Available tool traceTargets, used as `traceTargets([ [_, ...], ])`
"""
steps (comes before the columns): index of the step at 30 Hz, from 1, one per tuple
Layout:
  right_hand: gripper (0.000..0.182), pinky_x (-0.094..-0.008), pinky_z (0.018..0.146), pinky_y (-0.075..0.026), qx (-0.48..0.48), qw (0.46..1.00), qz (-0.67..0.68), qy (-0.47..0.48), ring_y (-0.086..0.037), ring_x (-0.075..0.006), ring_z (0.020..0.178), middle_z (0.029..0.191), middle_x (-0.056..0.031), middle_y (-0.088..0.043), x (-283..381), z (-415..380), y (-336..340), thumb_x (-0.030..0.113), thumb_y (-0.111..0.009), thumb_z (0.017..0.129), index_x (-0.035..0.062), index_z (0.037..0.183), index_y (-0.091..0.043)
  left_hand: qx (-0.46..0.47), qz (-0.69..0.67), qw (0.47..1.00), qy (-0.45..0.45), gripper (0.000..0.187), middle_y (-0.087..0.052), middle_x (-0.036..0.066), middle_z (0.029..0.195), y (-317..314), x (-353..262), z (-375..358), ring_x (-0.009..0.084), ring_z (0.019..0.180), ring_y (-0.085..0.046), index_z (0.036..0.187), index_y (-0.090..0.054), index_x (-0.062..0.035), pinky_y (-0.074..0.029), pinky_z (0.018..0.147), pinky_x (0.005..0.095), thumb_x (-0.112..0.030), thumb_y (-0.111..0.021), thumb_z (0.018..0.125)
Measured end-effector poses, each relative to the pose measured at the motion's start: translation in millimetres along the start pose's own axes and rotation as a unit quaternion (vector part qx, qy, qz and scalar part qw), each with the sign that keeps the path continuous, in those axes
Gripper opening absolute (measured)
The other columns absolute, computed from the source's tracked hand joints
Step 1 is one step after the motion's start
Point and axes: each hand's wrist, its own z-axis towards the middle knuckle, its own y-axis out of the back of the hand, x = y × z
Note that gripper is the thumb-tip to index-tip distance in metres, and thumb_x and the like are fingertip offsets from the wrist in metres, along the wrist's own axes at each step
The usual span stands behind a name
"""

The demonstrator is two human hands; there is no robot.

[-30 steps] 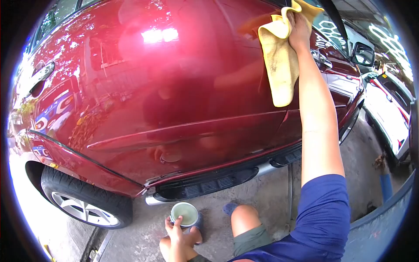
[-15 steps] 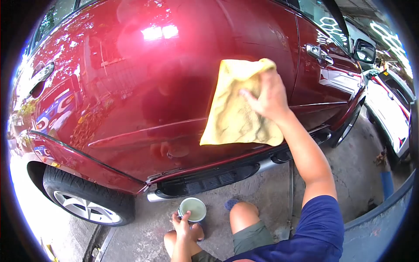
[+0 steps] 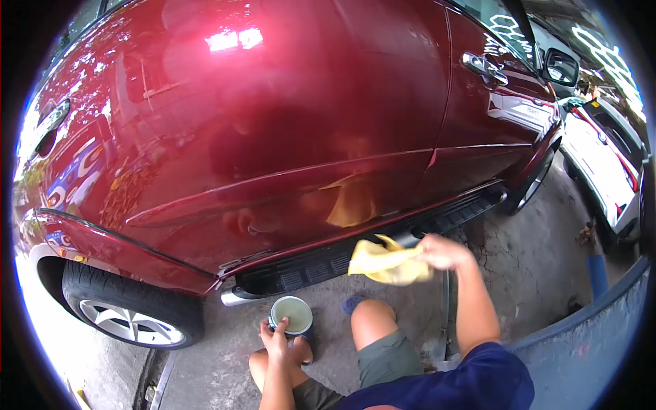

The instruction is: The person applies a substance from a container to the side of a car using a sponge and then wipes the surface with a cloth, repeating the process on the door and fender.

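A yellow cloth (image 3: pixel 386 263) hangs bunched from my right hand (image 3: pixel 443 253), whose fingers are closed on its right end. It is held away from the car, in front of the black side step (image 3: pixel 321 272). My left hand (image 3: pixel 275 337) grips the near rim of a small round container (image 3: pixel 292 309), thumb over the edge. Pale, cloudy liquid appears to be inside it. The dark red car door (image 3: pixel 294 130) stands before me, glossy, with a reflection of the cloth low on its panel.
The rear wheel (image 3: pixel 133 307) is at the left and the side mirror (image 3: pixel 562 67) at the upper right. A white vehicle (image 3: pixel 601 164) stands at the far right. A grey-blue curved edge (image 3: pixel 581 342) is at my right, above the concrete floor (image 3: pixel 219 362).
My right hand has come off the door panel and moved down towards me. The cloth, spread flat on the door before, is now bunched in the air. My left hand still holds the container.
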Motion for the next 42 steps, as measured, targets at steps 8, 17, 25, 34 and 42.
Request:
traceTargets([
  [8, 0.046, -0.0385, 0.086, -0.059, -0.223, 0.716, 0.575, 0.326, -0.071, -0.0226, 0.092, 0.098, -0.0112, -0.071, 77, -19, 4, 0.043, -0.048, 0.11, 0.0001, 0.111, -0.065, 0.0, -0.006, 1.0, 0.005, 0.046, -0.068, 0.013, 0.106, -2, 0, 1, 0.021, 0.09, -0.07, 0.123, -0.055, 0.0046, -0.061, 0.072, 0.0345, -0.011, -0.081, 0.088],
  [17, 0.067, -0.0513, 0.118, -0.038, -0.636, 0.535, -0.323, 0.454, -0.05, -0.0471, 0.138, 0.145, -0.0316, -0.053, 188, 130, 226, 0.044, -0.06, 0.103, -0.0062, 0.146, -0.049, -0.007, -0.007, 0.999, -0.041, 0.052, -0.067, 0.016, 0.109, 11, 32, 20, 0.0287, 0.087, -0.072, 0.13, -0.051, -0.0004, -0.068, 0.065, 0.0453, -0.014, -0.08, 0.088],
  [25, 0.057, -0.0493, 0.116, -0.039, -0.688, 0.601, -0.27, 0.304, -0.052, -0.0443, 0.131, 0.14, -0.0275, -0.055, 227, 151, 343, 0.044, -0.058, 0.101, -0.0009, 0.136, -0.054, -0.004, 0.023, 1.0, -0.001, 0.049, -0.067, 0.015, 0.11, 9, 25, 24, 0.0276, 0.088, -0.072, 0.126, -0.054, -0.0015, -0.067, 0.064, 0.047, -0.014, -0.081, 0.088],
  [34, 0.069, -0.0495, 0.119, -0.037, -0.651, 0.568, -0.22, 0.453, -0.05, -0.0444, 0.139, 0.146, -0.0272, -0.055, 227, 137, 330, 0.052, -0.057, 0.102, -0.0016, 0.144, -0.053, 0.036, 0.04, 0.999, 0.0, 0.048, -0.066, 0.014, 0.11, 2, 21, 18, 0.0259, 0.091, -0.071, 0.127, -0.054, -0.0004, -0.067, 0.067, 0.0435, -0.011, -0.08, 0.088],
  [42, 0.073, -0.0563, 0.12, -0.029, -0.698, 0.61, -0.234, 0.294, -0.046, -0.0506, 0.136, 0.141, -0.0353, -0.054, 125, 150, 250, 0.057, -0.049, 0.105, -0.0093, 0.134, -0.058, 0.011, -0.02, 1.0, -0.016, 0.051, -0.066, 0.017, 0.111, 11, 27, 30, 0.0291, 0.09, -0.073, 0.129, -0.052, -0.0001, -0.068, 0.068, 0.0494, -0.01, -0.08, 0.088],
])
